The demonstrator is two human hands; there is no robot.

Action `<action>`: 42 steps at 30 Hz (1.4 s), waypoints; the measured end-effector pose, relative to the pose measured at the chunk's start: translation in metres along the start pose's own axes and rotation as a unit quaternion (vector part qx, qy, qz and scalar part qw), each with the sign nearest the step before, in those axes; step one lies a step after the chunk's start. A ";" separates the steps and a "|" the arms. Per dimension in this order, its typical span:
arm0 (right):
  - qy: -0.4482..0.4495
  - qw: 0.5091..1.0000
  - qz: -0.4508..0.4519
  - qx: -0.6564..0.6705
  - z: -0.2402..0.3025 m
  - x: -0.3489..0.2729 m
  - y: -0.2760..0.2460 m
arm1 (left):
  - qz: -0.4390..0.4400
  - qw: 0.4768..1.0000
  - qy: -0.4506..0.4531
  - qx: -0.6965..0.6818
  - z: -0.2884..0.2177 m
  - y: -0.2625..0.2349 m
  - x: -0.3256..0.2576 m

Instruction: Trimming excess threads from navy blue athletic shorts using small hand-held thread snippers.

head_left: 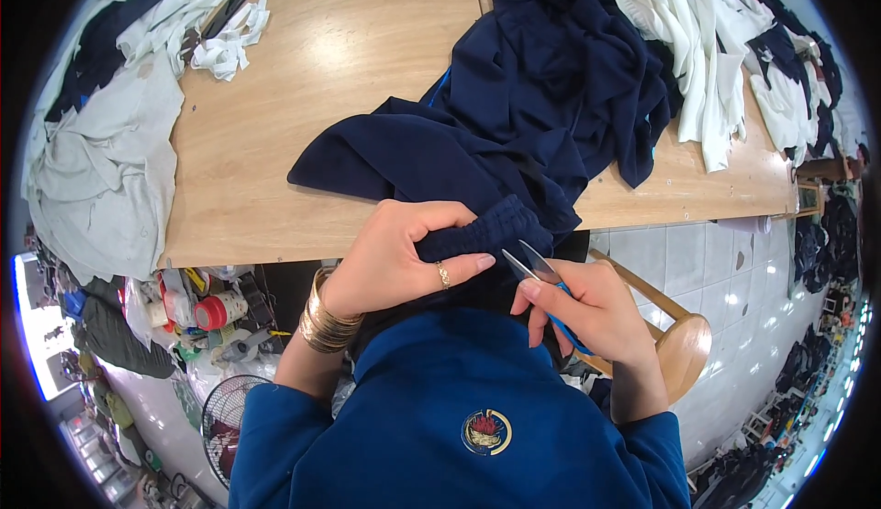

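A dark navy garment (551,87) lies in folds over the wooden table (303,50), its near end hanging past the front edge. My left hand (404,252) grips the gathered, ribbed elastic end (486,234) of it, thumb on top. My right hand (587,307) is closed on a small pair of scissors with blue handles (569,330). Their metal blades (528,259) are parted and point at the elastic end, close to its lower right edge. Whether the blades touch the fabric I cannot tell.
A pale grey cloth (110,160) drapes off the table's left side, beside white scraps (229,50). White garments (688,41) lie at the right. A wooden stool (684,353) stands below the table's right part, and a black fan (229,417) at lower left.
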State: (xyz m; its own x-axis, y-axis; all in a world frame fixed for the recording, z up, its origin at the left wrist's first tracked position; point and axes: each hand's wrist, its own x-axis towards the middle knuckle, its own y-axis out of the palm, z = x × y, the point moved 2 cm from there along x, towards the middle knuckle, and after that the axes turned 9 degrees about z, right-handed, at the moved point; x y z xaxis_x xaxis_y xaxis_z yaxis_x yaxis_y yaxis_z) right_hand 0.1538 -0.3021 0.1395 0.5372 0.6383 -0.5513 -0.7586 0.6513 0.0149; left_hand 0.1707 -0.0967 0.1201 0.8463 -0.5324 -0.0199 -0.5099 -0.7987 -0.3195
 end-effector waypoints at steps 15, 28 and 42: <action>-0.138 0.988 -0.072 -0.017 -0.016 0.014 0.011 | 0.021 0.968 -0.067 -0.241 0.002 -0.002 0.002; -0.226 0.802 -0.240 -0.498 0.030 -0.011 -0.019 | 0.038 0.963 -0.068 -0.257 -0.001 -0.002 0.003; -0.234 0.811 -0.190 -0.501 0.033 -0.009 -0.023 | 0.054 0.965 -0.067 -0.248 -0.002 -0.002 0.003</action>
State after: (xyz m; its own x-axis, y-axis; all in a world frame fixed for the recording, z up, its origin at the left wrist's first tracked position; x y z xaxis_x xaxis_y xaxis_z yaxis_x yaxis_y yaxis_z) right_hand 0.1788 -0.3095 0.1720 0.7054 0.7084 0.0225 -0.2989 0.3261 -0.8968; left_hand 0.1745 -0.0971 0.1229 0.7793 -0.6058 -0.1603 -0.5798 -0.7941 0.1825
